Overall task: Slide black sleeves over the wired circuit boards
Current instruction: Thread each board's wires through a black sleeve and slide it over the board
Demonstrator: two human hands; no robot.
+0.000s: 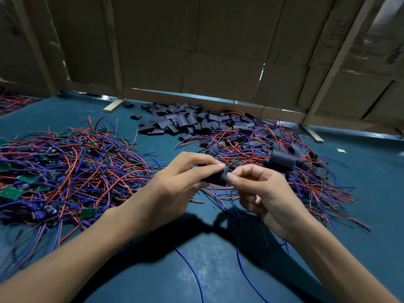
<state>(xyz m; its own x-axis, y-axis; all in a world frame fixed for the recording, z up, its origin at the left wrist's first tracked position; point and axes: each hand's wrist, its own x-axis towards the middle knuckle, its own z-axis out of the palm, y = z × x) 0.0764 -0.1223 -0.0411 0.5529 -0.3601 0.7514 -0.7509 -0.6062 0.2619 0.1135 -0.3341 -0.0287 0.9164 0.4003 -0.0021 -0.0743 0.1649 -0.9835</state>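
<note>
Table [360, 193]: a big blue-green top that fills the near and middle part of the view.
Wall [218, 47]: brown cardboard sheets on pale wood strips, standing along the far edge of the table.
Left pile [65, 171]: a wide heap of green boards with red and blue wires, on the left side of the table. These boards are bare.
Right pile [284, 171]: a heap of boards with red and blue wires on the right, many with a black sleeve already on. It lies just behind the hands.
Sleeve pile [181, 121]: lots of short, flat black sleeves heaped at the far middle, near the foot of the wall and touching the right pile.
Left hand [181, 182]: held above the table in the middle. Its fingers are curled, and the thumb and fingers grip the left part of the sleeve.
Right hand [266, 193]: held just right of the left hand. Its thumb and first finger are pressed together, pinching the right end of the sleeve. The other fingers are curled in.
Sleeve [218, 178]: one black sleeve, held between the two hands, above the table. I cannot tell how much of a board is inside it.
Loose wires [220, 191]: red and blue wires hang down below the sleeve, between the hands. Two blue ones trail over the table to the near edge.
Scrap [341, 150]: a tiny yellow-green bit on the table, far right, apart from the piles.
</note>
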